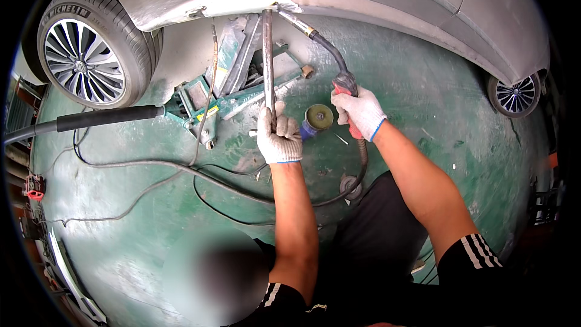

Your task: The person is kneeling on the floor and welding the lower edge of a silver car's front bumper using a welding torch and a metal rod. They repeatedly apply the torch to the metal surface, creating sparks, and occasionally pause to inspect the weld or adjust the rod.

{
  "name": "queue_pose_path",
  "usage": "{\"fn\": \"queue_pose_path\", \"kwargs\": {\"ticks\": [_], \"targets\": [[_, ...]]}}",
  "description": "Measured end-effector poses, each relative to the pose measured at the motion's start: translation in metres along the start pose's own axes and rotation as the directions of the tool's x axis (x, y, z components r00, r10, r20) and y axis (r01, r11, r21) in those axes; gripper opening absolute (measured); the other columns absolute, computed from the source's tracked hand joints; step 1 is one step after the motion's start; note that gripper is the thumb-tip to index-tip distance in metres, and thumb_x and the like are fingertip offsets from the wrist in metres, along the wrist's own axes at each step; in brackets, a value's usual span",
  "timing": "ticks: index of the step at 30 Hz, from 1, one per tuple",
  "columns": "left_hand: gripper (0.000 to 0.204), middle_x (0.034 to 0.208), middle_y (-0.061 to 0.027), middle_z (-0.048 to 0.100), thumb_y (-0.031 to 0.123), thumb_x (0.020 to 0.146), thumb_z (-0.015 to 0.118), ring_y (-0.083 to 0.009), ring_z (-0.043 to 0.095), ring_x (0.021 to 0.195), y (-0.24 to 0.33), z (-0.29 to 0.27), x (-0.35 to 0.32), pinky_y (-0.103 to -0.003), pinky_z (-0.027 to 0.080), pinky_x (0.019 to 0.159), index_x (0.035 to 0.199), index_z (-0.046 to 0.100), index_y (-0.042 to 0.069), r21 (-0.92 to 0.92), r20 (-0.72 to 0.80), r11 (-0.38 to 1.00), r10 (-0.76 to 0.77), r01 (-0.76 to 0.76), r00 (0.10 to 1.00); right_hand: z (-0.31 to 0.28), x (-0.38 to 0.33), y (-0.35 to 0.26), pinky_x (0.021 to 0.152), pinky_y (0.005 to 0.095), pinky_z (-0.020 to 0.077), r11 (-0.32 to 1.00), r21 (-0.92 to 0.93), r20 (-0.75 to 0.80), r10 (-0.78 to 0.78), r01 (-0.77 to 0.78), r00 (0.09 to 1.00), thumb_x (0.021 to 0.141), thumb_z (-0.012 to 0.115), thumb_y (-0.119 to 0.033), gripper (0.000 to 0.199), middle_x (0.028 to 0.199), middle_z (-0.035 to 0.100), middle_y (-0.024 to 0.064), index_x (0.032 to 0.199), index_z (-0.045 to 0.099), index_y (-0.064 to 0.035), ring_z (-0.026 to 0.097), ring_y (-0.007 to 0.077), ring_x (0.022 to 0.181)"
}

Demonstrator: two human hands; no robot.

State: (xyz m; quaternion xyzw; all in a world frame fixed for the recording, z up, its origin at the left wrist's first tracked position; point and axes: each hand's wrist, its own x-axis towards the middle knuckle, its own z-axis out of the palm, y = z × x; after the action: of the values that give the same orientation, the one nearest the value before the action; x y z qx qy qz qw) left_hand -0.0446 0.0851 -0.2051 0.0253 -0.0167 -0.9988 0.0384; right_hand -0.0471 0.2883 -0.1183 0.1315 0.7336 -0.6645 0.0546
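Observation:
My left hand, in a white knit glove, is closed around the lower end of a long metal bar. The bar stands nearly upright in view, its upper end at the bared, shiny sill of a silver car. In my right hand, also gloved, is a welding torch with a red and black handle. Its bent neck runs up and left, and its nozzle points at the sill beside the bar's tip. Whether nozzle or bar touches the metal, I cannot tell.
A green floor jack lies under the car, its black-sleeved handle reaching left. Between my hands on the floor sits an angle grinder. Cables cross the green floor. Car wheels stand left and right.

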Motion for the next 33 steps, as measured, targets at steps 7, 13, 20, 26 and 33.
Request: {"fn": "queue_pose_path", "kwargs": {"ticks": [7, 13, 20, 26, 33], "targets": [[0.026, 0.116, -0.0181, 0.078, 0.021, 0.111, 0.057, -0.0055, 0.045, 0.049, 0.0, -0.004, 0.0, -0.023, 0.039, 0.044, 0.126, 0.063, 0.001, -0.042, 0.009, 0.999, -0.019, 0.019, 1.0, 0.011, -0.005, 0.0, 0.061, 0.031, 0.0537, 0.992, -0.12, -0.108, -0.044, 0.031, 0.993, 0.09, 0.08, -0.024, 0.028, 0.087, 0.069, 0.0029, 0.108, 0.073, -0.0035, 0.062, 0.0115, 0.065], [0.02, 0.107, -0.0175, 0.081, 0.02, 0.11, 0.058, -0.0074, 0.048, 0.05, -0.001, -0.005, -0.001, -0.024, 0.04, 0.044, 0.121, 0.066, 0.005, -0.05, 0.007, 0.999, -0.012, 0.012, 1.0, 0.016, -0.011, -0.005, 0.058, 0.0313, 0.0491, 0.991, -0.123, -0.156, -0.071, 0.052, 0.985, 0.09, 0.079, -0.022, 0.024, 0.081, 0.065, 0.0019, 0.103, 0.072, -0.0033, 0.058, 0.012, 0.062], [0.021, 0.108, -0.0176, 0.08, 0.019, 0.11, 0.058, -0.0076, 0.048, 0.05, -0.002, -0.003, -0.003, -0.023, 0.039, 0.044, 0.122, 0.068, 0.004, -0.044, -0.006, 0.999, 0.018, -0.018, 1.0, 0.021, -0.011, -0.003, 0.057, 0.0323, 0.0472, 0.982, -0.176, -0.179, -0.096, 0.064, 0.979, 0.09, 0.078, -0.021, 0.022, 0.077, 0.064, 0.0023, 0.101, 0.071, -0.0027, 0.057, 0.0125, 0.06], [0.022, 0.106, -0.017, 0.08, 0.017, 0.11, 0.059, -0.0086, 0.048, 0.05, -0.001, 0.001, -0.005, -0.024, 0.04, 0.044, 0.124, 0.068, 0.003, -0.059, -0.04, 0.998, 0.002, -0.004, 0.999, 0.021, -0.011, 0.0, 0.056, 0.0325, 0.047, 0.982, -0.173, -0.186, -0.106, 0.074, 0.977, 0.091, 0.077, -0.021, 0.021, 0.076, 0.065, 0.0027, 0.1, 0.072, -0.0029, 0.058, 0.0127, 0.06], [0.023, 0.105, -0.0155, 0.081, 0.019, 0.109, 0.062, -0.0092, 0.046, 0.051, 0.001, 0.003, -0.006, -0.025, 0.038, 0.046, 0.125, 0.068, 0.004, -0.055, -0.059, 0.998, 0.002, -0.005, 0.998, 0.024, -0.012, -0.003, 0.056, 0.0319, 0.0465, 0.982, -0.181, -0.194, -0.093, 0.057, 0.977, 0.09, 0.077, -0.02, 0.021, 0.076, 0.064, 0.0021, 0.1, 0.071, -0.0027, 0.057, 0.0121, 0.059]]}}
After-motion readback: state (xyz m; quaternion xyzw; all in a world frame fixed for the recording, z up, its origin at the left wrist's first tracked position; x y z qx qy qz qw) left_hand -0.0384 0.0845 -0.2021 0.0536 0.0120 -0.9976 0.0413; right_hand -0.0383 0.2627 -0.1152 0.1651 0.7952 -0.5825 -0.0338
